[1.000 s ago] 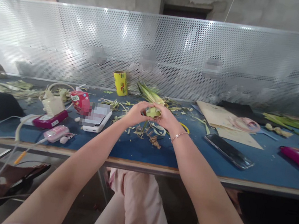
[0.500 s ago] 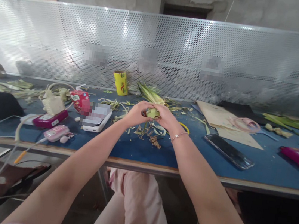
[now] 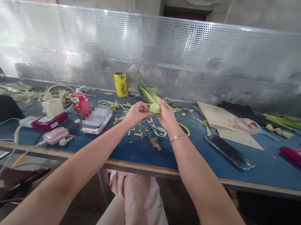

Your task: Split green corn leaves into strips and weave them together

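Observation:
Over the middle of the blue table, a pale green plant piece (image 3: pixel 155 108) with a rounded end sits in my right hand (image 3: pixel 167 116), whose fingers close on it from the right. At its left edge, the thumb and curled fingers of my left hand (image 3: pixel 138 113) pinch at the same piece; their exact contact is partly hidden. Long green leaves (image 3: pixel 148 94) stretch away just behind my hands. Below them lie a brown, dry plant scrap (image 3: pixel 155 143), a pale curled strip (image 3: pixel 159 130) and many small green shreds.
A yellow cardboard tube (image 3: pixel 120 84) stands behind, near the perforated metal screen (image 3: pixel 172 43). To the left are a red drink carton (image 3: pixel 80 103), a white device (image 3: pixel 97 120) and cables. A phone (image 3: pixel 230 151) and brown paper sheets (image 3: pixel 215 117) lie right.
My left hand has opened a little away from the plant piece and shifted slightly. More of the pale green piece shows in my right hand, which has tilted. The table items stay put.

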The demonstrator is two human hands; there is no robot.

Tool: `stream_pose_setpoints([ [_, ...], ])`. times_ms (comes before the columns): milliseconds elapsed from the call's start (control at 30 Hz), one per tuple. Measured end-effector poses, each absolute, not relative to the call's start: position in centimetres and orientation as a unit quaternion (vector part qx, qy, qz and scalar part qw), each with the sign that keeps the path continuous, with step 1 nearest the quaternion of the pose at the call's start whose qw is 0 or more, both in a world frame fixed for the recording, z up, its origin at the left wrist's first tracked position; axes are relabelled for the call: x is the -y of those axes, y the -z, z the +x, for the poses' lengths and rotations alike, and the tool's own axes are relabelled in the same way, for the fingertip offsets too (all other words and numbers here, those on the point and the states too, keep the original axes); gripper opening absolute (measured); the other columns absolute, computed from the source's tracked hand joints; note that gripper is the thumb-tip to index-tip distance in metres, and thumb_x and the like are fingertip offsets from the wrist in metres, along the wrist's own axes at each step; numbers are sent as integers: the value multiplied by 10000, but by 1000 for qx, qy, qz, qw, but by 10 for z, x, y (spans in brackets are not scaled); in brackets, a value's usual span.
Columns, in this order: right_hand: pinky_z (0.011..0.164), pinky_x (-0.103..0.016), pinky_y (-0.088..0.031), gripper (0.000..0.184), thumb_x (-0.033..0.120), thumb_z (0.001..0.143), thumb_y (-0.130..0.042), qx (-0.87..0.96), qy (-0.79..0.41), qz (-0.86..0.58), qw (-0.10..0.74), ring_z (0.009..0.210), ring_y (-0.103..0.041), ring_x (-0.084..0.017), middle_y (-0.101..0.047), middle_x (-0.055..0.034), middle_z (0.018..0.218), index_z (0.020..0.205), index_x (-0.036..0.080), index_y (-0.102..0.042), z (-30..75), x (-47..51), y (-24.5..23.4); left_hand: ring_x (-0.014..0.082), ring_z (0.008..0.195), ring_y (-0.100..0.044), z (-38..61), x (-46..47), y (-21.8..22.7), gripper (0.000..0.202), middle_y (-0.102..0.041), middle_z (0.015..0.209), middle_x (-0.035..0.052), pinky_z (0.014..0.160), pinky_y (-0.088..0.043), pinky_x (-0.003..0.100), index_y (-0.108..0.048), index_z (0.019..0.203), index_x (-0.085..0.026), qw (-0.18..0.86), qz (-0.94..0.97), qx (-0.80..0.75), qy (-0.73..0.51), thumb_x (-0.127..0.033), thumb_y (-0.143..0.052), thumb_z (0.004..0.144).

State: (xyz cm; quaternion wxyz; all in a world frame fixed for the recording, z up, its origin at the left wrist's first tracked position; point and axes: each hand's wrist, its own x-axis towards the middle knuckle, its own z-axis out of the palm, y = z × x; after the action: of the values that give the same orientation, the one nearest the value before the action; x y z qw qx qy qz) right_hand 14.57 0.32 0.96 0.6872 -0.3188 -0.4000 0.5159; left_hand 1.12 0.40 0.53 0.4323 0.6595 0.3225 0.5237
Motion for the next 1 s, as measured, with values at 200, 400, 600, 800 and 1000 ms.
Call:
stream_pose_setpoints([
  [200,514,-215,-423,268,447,741,-632,401,-481,-327,708,594,-572,-105,-591,32,618,726,206,-517,140,-8,-6,81,556,-593,14,1,-6,468,-613,614,-43,536,-476,207,-489,723,-158,505,581,-314,-556,-255,-840,431],
  [400,531,-234,-437,307,498,719,-642,417,-476,-312,708,636,-588,-121,-594,21,633,712,221,-510,139,-6,-7,94,583,-628,17,5,-10,464,-600,583,-47,632,-510,239,-490,692,-145,546,539,-292,-571,-208,-854,411],
  [600,506,-244,-412,293,478,688,-682,463,-465,-293,695,614,-568,-124,-579,17,634,707,226,-534,140,7,-14,93,569,-630,16,5,-12,410,-621,582,-25,629,-508,231,-473,697,-144,574,520,-277,-569,-172,-827,493],
  [800,503,-242,-390,251,419,672,-697,473,-481,-291,678,618,-561,-121,-574,24,647,736,224,-553,140,11,-17,92,574,-633,15,3,-10,376,-618,592,-25,628,-509,224,-457,709,-152,575,527,-275,-563,-171,-800,555],
  [1000,518,-231,-416,219,354,673,-688,459,-496,-298,674,614,-564,-112,-589,28,658,773,215,-551,140,9,-16,101,583,-641,15,2,-9,362,-611,590,-30,637,-515,237,-451,694,-157,577,533,-269,-557,-167,-787,562],
])
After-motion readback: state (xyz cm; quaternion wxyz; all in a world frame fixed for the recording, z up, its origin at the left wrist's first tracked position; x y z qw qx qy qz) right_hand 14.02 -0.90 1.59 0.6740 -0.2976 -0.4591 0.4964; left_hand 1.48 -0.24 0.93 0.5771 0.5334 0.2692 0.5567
